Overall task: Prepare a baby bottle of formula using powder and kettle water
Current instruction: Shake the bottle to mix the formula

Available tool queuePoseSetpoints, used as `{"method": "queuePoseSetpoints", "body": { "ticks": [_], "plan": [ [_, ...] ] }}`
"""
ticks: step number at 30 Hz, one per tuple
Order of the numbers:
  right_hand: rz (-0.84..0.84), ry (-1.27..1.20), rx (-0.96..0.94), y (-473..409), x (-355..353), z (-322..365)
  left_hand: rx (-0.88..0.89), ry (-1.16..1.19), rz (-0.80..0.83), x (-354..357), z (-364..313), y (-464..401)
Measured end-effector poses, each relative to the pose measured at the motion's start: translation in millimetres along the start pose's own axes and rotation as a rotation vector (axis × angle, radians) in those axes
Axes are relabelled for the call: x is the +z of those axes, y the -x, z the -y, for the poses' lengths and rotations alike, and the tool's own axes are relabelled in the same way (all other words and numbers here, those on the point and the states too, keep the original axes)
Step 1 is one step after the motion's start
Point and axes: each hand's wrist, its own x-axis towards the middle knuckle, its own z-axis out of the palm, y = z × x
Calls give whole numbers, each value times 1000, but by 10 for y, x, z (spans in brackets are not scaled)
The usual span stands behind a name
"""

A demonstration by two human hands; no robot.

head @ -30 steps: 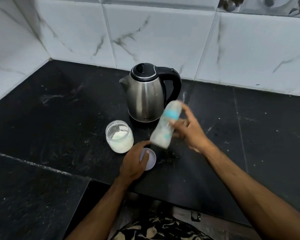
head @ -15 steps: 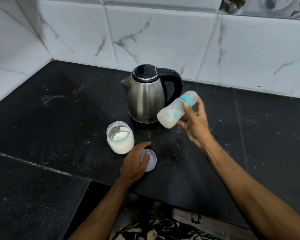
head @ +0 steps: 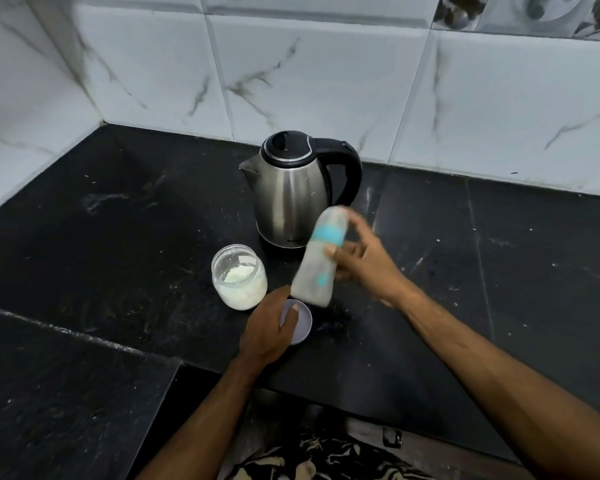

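Observation:
My right hand (head: 364, 263) grips a baby bottle (head: 317, 259) with a teal collar and milky liquid inside; it is motion-blurred, held nearly upright in the air, cap end up, in front of the steel kettle (head: 291, 192). My left hand (head: 269, 327) rests on a pale round lid (head: 300, 323) lying on the black counter, thumb across its top. An open glass jar of white powder (head: 239, 277) stands just left of the lid.
The black stone counter (head: 118, 237) meets white marbled wall tiles (head: 326, 81) at the back and left. A lower counter section (head: 49, 393) lies at the front left. The counter's front edge runs below my arms.
The bottle swung from upright to tipped on its side and back to nearly upright in my right hand, a shaking motion. My left hand stayed on the lid.

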Motion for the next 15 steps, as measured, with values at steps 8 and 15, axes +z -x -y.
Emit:
{"method": "queuePoseSetpoints", "body": {
  "ticks": [8, 15],
  "plan": [
    [-262, -285, -92, -194, -124, 79, 9, -10, -4, -8, 7, 7],
    [19, 22, -44, -59, -107, -50, 17, -8, -5, -3, 4, -3]
  ]
}}
